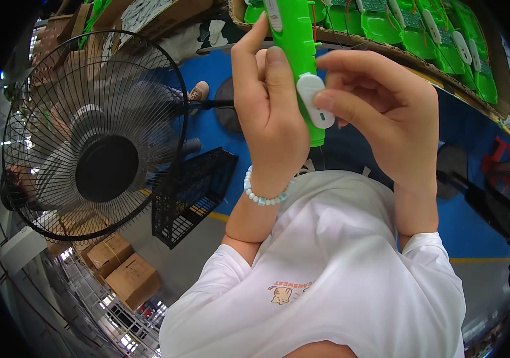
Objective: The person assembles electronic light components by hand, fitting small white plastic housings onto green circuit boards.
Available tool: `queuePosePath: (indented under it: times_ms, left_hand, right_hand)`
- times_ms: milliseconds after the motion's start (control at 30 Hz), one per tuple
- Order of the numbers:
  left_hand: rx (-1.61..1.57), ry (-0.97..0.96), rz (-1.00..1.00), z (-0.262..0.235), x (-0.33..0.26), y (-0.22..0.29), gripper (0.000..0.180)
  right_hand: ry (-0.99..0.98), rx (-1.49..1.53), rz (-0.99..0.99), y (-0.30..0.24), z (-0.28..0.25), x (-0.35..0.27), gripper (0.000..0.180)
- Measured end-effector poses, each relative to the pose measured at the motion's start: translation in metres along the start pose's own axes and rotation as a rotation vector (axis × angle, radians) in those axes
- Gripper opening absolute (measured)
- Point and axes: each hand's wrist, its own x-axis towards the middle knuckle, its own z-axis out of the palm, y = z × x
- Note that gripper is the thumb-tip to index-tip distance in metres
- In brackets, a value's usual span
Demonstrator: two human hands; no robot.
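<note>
Green casing: a long, bright green plastic shell (298, 51), held in the air before the near edge of the carton (509, 77), toward that edge's left end; its far end runs out of view.
Casing's look: glossy, narrow, with small pegs along the right edge and a pale strip (274, 17) near the far end.
White oval piece: a smooth, rounded cover (310, 89) on the casing's face by its near end, with a small dark slot.
Left hand: the hand (276, 116) is wrapped around the casing, thumb on its face, index finger along its left edge.
Right hand: the thumb of this hand (401, 110) rests on the white oval piece, index finger by the casing's right edge; whether they pinch it, I cannot tell.
Handling: probably light, stiff and rather slippery; the pegs look easiest to snap.
Best hold: likely the long sides, clear of the pegs.
</note>
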Motion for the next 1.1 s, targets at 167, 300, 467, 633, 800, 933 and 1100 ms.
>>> queuePosePath:
  times_ms: [167, 300, 467, 633, 800, 933, 1100]
  left_hand:
    - [-0.364, -0.031, -0.296, -0.002, 0.005, 0.017, 0.037]
    - [-0.388, 0.028, -0.388, 0.001, 0.007, 0.019, 0.034]
    - [-0.438, -0.055, -0.336, -0.007, 0.008, 0.012, 0.034]
    - [-0.634, 0.045, -0.407, 0.003, 0.006, 0.016, 0.040]
    - [-0.448, 0.120, -0.396, 0.002, 0.009, 0.010, 0.038]
    - [-0.685, -0.035, -0.338, 0.004, 0.006, 0.019, 0.037]
    - [-0.359, 0.051, -0.392, 0.005, 0.009, 0.005, 0.037]
  right_hand:
    - [0.065, 0.139, -0.176, 0.002, -0.012, 0.005, 0.025]
    - [0.057, 0.087, -0.115, 0.004, -0.005, 0.000, 0.021]
    - [0.018, -0.008, -0.100, 0.003, -0.013, 0.002, 0.021]
    - [0.045, -0.002, -0.102, 0.005, -0.010, -0.001, 0.022]
    - [0.082, -0.075, -0.108, 0.005, -0.012, 0.002, 0.022]
    - [0.092, -0.058, -0.139, 0.007, -0.012, 0.001, 0.023]
    - [0.050, -0.071, -0.161, 0.012, -0.016, 0.004, 0.024]
